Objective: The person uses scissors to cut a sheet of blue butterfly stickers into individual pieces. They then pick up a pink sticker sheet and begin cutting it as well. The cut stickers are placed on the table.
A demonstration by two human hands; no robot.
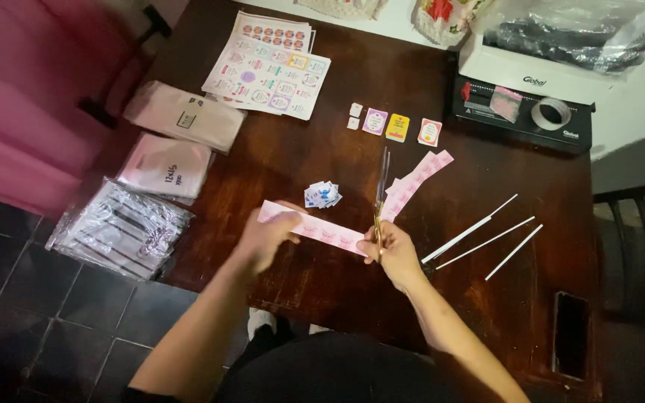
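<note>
A: Where's the pink strip (313,227)?

B: Left hand (263,240) fingers pinched on its left end; right hand (391,252) closed round scissors (379,195), blades just past fingertips at strip's right end.

A: Step?

B: I judge mid-cut. Next needs blades squared w/ strip.

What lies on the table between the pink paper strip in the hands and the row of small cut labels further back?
In the head view, a small pile of blue-and-white cut pieces lies between the pink strip and the row of labels; otherwise bare dark wood.
</note>
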